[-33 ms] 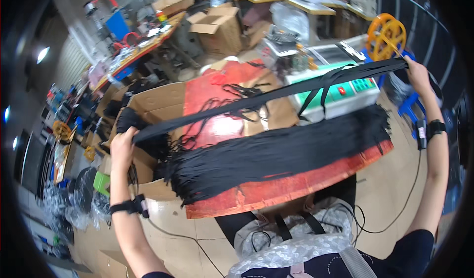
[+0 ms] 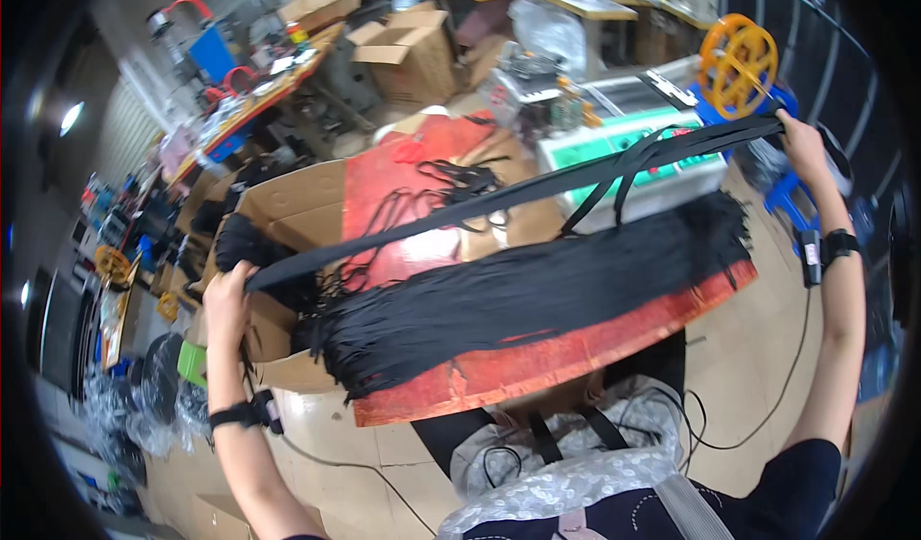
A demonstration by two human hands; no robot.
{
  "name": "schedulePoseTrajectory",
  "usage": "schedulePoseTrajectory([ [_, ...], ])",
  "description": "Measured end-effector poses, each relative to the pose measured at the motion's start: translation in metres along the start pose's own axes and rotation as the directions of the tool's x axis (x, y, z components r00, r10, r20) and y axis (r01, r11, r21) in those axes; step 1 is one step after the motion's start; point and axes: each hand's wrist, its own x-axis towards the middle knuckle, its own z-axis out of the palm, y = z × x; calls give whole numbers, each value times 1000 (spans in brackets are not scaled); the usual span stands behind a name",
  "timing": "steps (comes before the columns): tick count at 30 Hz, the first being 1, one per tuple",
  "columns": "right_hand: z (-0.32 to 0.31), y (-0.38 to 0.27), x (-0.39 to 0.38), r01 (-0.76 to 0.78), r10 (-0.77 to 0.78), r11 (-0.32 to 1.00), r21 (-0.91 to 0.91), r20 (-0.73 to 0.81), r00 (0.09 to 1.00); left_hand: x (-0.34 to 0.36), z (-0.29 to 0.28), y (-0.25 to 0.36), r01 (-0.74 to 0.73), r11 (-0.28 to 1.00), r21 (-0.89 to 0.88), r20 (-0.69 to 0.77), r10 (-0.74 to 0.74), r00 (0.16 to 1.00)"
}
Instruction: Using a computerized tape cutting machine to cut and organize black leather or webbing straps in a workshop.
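Observation:
A bundle of flat black straps [image 2: 499, 197] is stretched taut across the view, rising toward the right. My left hand [image 2: 227, 302] is closed around its left end, beside the cardboard box. At the far right my right hand [image 2: 804, 149] grips the other end, held higher. A few straps hang loose from the bundle near its right part. Below it a thick pile of black straps [image 2: 537, 295] lies lengthwise on a red-covered board [image 2: 537, 360], its left ends fraying out unevenly. More loose black straps [image 2: 460, 183] lie tangled behind the bundle.
An open cardboard box [image 2: 293, 199] with black material stands left of the board. Behind the bundle's right part sits a white and green machine [image 2: 576, 204], with a yellow reel [image 2: 737, 65] and a blue stool [image 2: 789, 199] nearby. Farther back are an open carton [image 2: 408, 51] and cluttered worktables.
The whole view has shifted slightly, so most things sit a little farther left. Both hands keep their hold, and the bundle stays stretched between them.

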Motion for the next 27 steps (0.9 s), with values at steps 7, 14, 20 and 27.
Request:
schedulePoseTrajectory([
  [7,75,26,-98,40,-52,998,55,226,973,-52,67,53,-207,978,-23,165,208,964],
  [14,132,0,-119,107,-110,994,32,428,897,-106,143,58,2,1000,-24,512,10,859],
  [20,131,-8,-107,78,-94,996,53,495,864,1,38,165,-108,967,-233,410,198,890],
  [27,133,-12,-98,108,-132,991,77,478,869,-7,79,435,-444,324,-835,-26,784,620],
])
